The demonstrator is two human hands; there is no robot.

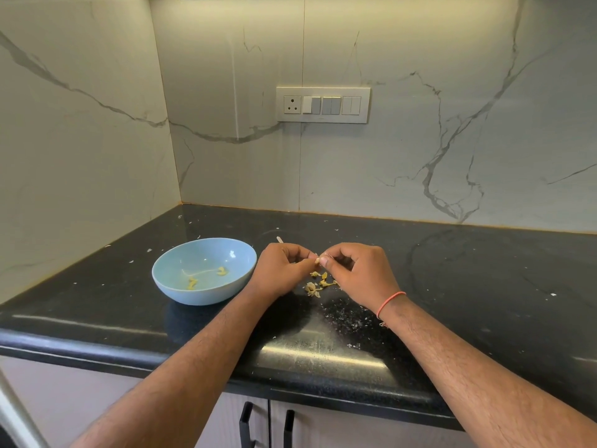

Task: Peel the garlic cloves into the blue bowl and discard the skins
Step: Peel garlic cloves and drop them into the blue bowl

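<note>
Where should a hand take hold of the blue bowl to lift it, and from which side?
Grip the blue bowl at its left rim, thumb inside and fingers under the curved outer wall, probably coming from the left. It stands upright and open, so the rim is free all round. The left hand and right hand, pinching a garlic clove, crowd its right side.

No text, label, brand, number or sign can be read anywhere here, not even on the switch plate [323,104] at twelve o'clock.
</note>
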